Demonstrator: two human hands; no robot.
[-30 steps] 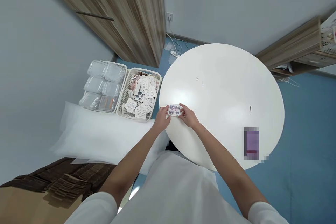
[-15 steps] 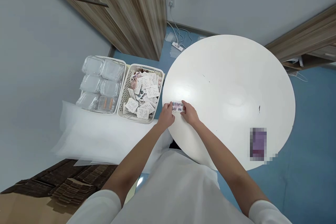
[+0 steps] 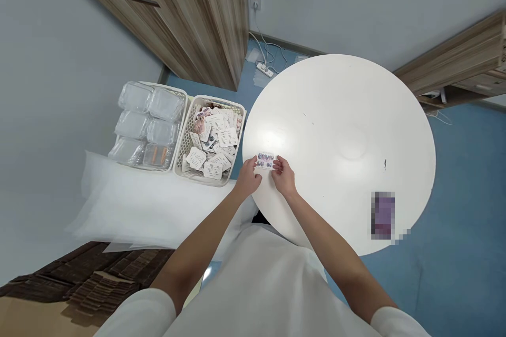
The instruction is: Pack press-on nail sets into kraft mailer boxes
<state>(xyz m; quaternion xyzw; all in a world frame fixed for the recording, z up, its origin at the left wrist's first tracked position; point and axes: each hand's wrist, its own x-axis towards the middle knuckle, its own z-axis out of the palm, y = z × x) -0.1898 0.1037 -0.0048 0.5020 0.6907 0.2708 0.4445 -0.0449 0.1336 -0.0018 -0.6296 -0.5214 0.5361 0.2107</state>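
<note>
Over the left edge of the white round table (image 3: 336,110) is a small card of what look like press-on nails (image 3: 265,160), with rows of shiny purple-blue ovals facing up. My left hand (image 3: 247,178) is closed on the card's left edge. At its right edge, the curled fingers of my right hand (image 3: 283,176) grip it. Just left of the table, a white basket (image 3: 178,155) is heaped with similar cards (image 3: 215,142), many showing printed white backs.
Another white basket (image 3: 185,110) farther left holds several clear plastic packs (image 3: 136,97). Translucent sheeting (image 3: 150,197) lies before the baskets, with stacked brown cardboard (image 3: 98,295) below. A pixelated purple item (image 3: 383,216) rests on the table's right. A power strip (image 3: 264,69) lies on the floor.
The card stays between both hands. My right-hand fingers have shifted along its right edge and curl more. The whole view has moved slightly.
</note>
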